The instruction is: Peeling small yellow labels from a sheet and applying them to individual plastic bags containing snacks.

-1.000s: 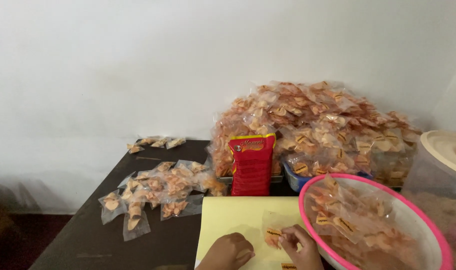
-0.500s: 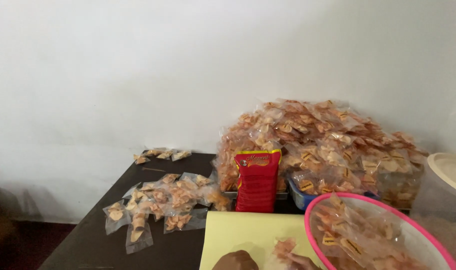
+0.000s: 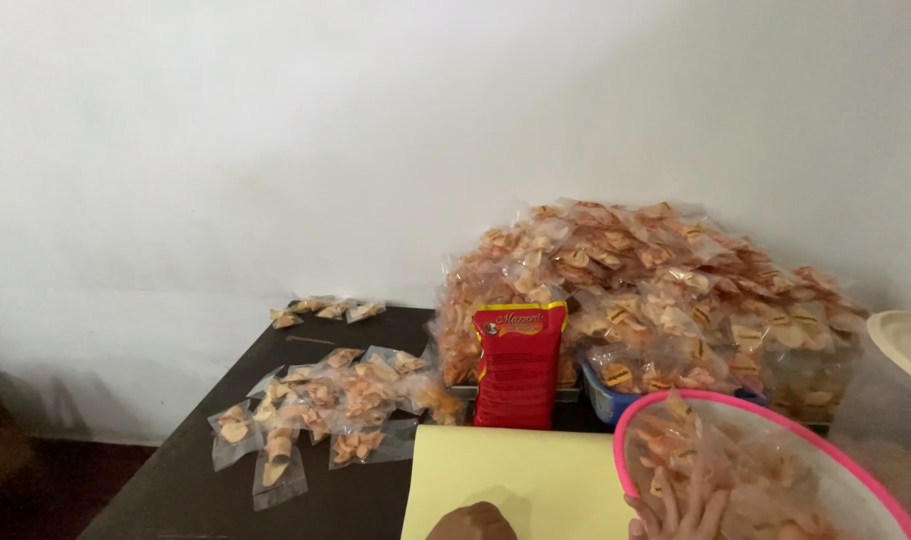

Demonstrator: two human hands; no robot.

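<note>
A dark desk [image 3: 185, 490] stands against a white wall [image 3: 375, 120], seen from above by the person working at it. At the 6 o'clock edge of the view, the left hand [image 3: 475, 523] rests on a pale yellow sheet [image 3: 520, 480]; only its knuckles show, so whether its fingers are clenched or released cannot be told. At about 5 o'clock, the right hand [image 3: 680, 505] reaches over the near rim of a pink-rimmed bowl [image 3: 775, 415], its fingers [image 3: 697, 497] spread and released, touching the small clear packets of orange snacks [image 3: 735, 470] that fill the bowl. It grips none of them. Just beyond the sheet, toward 12 o'clock, a red pouch with a yellow top [image 3: 517, 365] stands upright. Behind it and toward 1 o'clock rises a big heap of packets [image 3: 655, 290], piled over a blue tray [image 3: 607, 400]. Toward 9 o'clock from the pouch, a loose cluster of packets [image 3: 325, 400] lies flat on the desk, and a few more packets [image 3: 325, 311] lie by the wall at 11 o'clock. At the 3 o'clock edge stands a clear tub with a cream lid [image 3: 900, 370].
</note>
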